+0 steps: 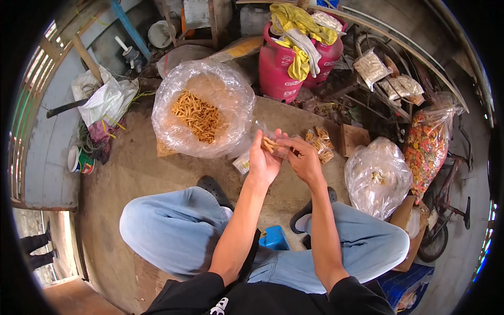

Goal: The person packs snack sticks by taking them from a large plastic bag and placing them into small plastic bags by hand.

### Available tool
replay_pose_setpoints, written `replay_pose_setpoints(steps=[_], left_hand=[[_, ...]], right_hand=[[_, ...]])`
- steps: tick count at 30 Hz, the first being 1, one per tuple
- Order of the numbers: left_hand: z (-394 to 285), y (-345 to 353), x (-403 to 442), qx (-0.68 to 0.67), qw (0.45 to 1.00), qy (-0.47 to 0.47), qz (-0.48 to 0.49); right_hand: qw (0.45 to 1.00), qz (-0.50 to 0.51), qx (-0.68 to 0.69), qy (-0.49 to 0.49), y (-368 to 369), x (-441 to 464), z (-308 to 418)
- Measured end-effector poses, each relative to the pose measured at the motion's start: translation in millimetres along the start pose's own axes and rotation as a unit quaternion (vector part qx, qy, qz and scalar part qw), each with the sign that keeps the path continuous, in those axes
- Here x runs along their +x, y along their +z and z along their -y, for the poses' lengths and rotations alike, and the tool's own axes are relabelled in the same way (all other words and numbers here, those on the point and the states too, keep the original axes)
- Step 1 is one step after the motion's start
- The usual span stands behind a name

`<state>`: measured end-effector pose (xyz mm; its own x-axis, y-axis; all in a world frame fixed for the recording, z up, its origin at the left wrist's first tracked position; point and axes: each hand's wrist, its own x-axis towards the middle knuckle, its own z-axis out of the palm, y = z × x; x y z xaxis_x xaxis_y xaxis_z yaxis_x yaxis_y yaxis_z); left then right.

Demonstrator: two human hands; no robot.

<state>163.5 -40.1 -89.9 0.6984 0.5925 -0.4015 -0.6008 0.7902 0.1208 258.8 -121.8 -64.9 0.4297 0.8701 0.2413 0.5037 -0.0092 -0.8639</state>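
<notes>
Between my two hands is a small clear plastic bag [270,144] with some brown snack sticks in it. My left hand [264,160] is under and beside the bag, palm up, with its fingers against the plastic. At the bag's right side, my right hand [303,157] pinches the plastic. A large open clear bag [239,113] stands to the left, with a heap of brown snack sticks [197,115] inside. Just right of my hands, small filled packets [320,143] lie on the floor. A white packet [242,162] lies left of my left hand.
Pink gas cylinders [278,68] with yellow cloths stand ahead. To the right are a knotted clear bag [378,178], a tall bag of colourful snacks [429,142] and a bicycle [446,202]. A blue container [274,238] sits between my legs. Another person's legs [38,251] show far left.
</notes>
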Motion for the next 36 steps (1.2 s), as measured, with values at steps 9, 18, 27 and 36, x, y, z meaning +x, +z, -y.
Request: replay_pose_setpoints(steps=[9, 18, 27, 36], left_hand=[[-21.3, -16.1, 0.1, -0.066, 0.997, 0.039, -0.015], [-47.9, -51.5, 4.1, -0.127, 0.987, 0.102, -0.015], [-95.6, -65.3, -3.0, -0.163, 0.975, 0.137, -0.061], [-108.0, -84.9, -2.2, -0.187, 0.966, 0.155, -0.093]], right_hand=[[0.999, 0.030, 0.020, -0.003, 13.9, 11.2, 13.0], [0.993, 0.068, 0.099, -0.019, 47.6, 22.9, 14.1], [0.967, 0.073, 0.223, 0.105, 89.4, 53.2, 1.5], [0.990, 0.127, -0.057, 0.007, 192.2, 128.8, -63.6]])
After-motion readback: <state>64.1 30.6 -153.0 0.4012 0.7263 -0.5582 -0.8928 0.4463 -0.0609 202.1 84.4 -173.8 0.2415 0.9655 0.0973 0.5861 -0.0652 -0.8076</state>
